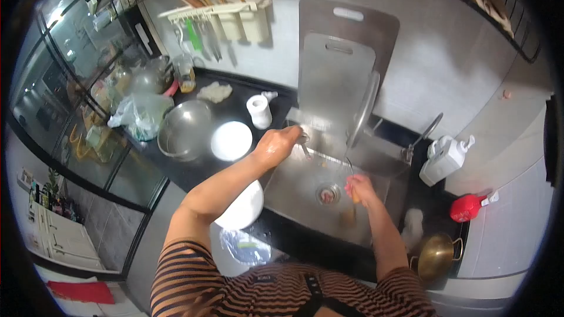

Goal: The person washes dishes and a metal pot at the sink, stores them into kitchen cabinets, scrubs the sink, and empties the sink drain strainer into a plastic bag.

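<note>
My left hand [278, 145] is closed over the left part of the steel sink [294, 185]. From its fingers sticks a small shiny metal utensil [305, 148], whose exact kind I cannot make out. Lower and to the right, my right hand [362, 191] is closed around a pink and yellowish sponge-like piece [351, 188], mostly covered by the fingers. A thin dark curved line rises just above that hand. Between the hands, at the sink's bottom, the drain [328, 194] holds some reddish scraps. The faucet [365, 105] reaches over the back of the sink.
Left of the sink stand a white bottle [259, 111], a white plate [231, 141], a steel bowl [185, 130] and a plastic bag [141, 116]. To the right are a white pump bottle [445, 159], a red bottle [465, 207] and a brass-coloured pot [436, 258]. Metal boards [338, 76] lean behind.
</note>
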### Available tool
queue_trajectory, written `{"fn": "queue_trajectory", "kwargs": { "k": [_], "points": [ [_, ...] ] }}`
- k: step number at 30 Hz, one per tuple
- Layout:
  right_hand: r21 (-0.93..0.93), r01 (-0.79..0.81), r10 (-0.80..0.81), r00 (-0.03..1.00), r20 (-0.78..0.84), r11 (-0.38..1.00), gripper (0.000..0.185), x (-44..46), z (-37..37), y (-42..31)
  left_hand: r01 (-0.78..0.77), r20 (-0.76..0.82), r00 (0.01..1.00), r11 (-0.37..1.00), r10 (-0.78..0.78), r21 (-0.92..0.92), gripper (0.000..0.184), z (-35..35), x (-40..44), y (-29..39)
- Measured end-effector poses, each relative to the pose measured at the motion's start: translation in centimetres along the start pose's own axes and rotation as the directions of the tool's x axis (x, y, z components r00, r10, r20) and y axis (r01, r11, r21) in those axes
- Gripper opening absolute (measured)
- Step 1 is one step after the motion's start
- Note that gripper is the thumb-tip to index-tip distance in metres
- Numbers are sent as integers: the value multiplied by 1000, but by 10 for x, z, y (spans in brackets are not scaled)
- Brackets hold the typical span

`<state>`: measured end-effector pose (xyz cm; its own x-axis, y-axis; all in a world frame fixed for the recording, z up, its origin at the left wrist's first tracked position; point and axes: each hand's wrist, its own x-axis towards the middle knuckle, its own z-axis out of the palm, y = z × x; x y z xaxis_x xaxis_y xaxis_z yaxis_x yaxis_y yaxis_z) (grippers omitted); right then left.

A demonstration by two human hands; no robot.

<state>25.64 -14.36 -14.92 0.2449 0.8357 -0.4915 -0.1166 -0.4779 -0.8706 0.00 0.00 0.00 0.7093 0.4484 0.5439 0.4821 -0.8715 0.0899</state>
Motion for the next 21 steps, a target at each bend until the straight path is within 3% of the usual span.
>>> {"fn": "queue_trajectory", "kwargs": {
  "k": [1, 4, 7, 8, 9, 10, 12, 15, 16, 21],
  "points": [
    [155, 25, -29, 999, 25, 988, 14, 0, -5, -10, -6, -138, 990, 999, 1, -39, 22, -10, 14, -9],
    [199, 29, -32, 999, 13, 980, 13, -22, 23, 1, 6, -336, 942, 1000, 3, 25, 16, -79, 33, -71],
    [117, -7, 12, 999, -45, 993, 13, -22, 24, -3, 247, -588, 802, 955, -107, 163, 7, -153, 97, -109],
    [149, -11, 17, 999, -34, 989, 12, -24, 27, 2, 190, -682, 730, 971, -42, 143, 8, -176, 120, -121],
    [179, -18, 23, 999, -24, 984, 12, -26, 30, 10, 227, -753, 658, 954, -2, 196, 13, -191, 143, -138],
    [211, -25, 29, 999, -14, 977, 12, -27, 33, 16, 93, -785, 609, 971, 118, 219, 12, -206, 163, -148],
    [235, -54, 68, 996, -53, 971, 14, -28, 38, 27, 99, -767, 620, 954, 163, 283, 12, -218, 197, -166],
    [241, -90, 109, 992, -66, 966, 16, -26, 39, 44, 228, -691, 719, 918, 65, 324, 10, -207, 232, -189],
    [237, -102, 119, 991, -62, 966, 16, -25, 38, 48, 305, -631, 775, 902, -48, 306, 13, -201, 238, -193],
    [260, -87, 128, 981, -146, 962, 19, -44, 38, 45, 434, -409, 861, 856, -302, 281, 20, -169, 248, -219]
  ]
}}
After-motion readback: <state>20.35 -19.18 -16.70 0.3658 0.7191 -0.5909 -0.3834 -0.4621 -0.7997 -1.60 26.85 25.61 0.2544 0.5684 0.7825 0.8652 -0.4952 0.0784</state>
